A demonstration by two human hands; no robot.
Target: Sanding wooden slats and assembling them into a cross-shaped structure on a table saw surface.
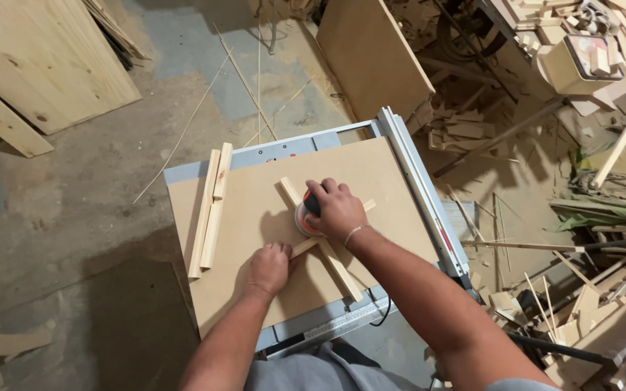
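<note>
Where the grey saw table (418, 181) carries a broad brown panel (248, 210), find everything resting on that panel.

Seems heavy and rigid as a base, unlikely to shift under pressure.

Along the panel's left edge: a few loose strips (210, 210) of pale wood, side by side and touching, well apart from both hands.

Near the panel's middle: a long strip (342, 275) running from the centre toward the near right corner, crossed by a short strip (304, 247) to form an X.

Judged light, stiff and narrow, with dry, smooth faces; prone to pivoting or sliding on the slick panel unless pinned. Thin enough to snap if levered at the ends, so better held flat from above than gripped by the edges, close to the crossing or at a free end.

Over the crossing: right hand (338, 210), fingers clasped around a small round orange-and-black sander (304, 216), palm on top, pressing it onto the joint.

Just toward the near edge: left hand (269, 268), knuckles bent and fingers curled, bearing down on the near end of the short strip; cannot tell whether actually pinching it or only pressing.

Sander likely compact and dense, easiest gripped from above.
</note>
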